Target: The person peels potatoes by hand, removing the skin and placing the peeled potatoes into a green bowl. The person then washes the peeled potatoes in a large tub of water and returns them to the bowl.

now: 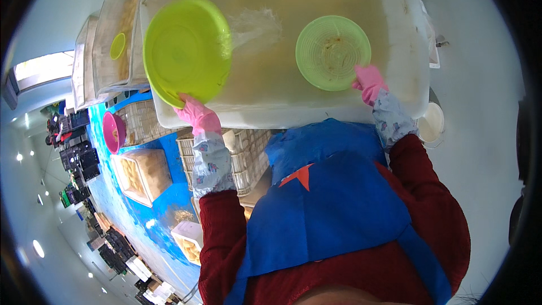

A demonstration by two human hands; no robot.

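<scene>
My left hand (195, 112), in a pink rubber glove, grips the near rim of a large lime-green plastic basin (184, 51). The basin is tilted so its inside faces me, and only wet streaks show in it. On the other side, my right hand (369, 83), gloved alike, holds a pale green plastic strainer (333, 53) by its lower right edge. A few brown scraps lie in the strainer's mesh. Both vessels are over a big white tub (271, 116) of cloudy yellowish water (262, 76). Between them the water surface looks splashed and foamy.
Left of the tub stands another large tank (101, 63) with a small yellow-green bowl (117, 46) in it. On the blue floor (161, 148) are plastic crates (245, 156), a pink basin (113, 132) and a bin of pale yellowish pieces (139, 176). A white bucket (431, 123) is at right.
</scene>
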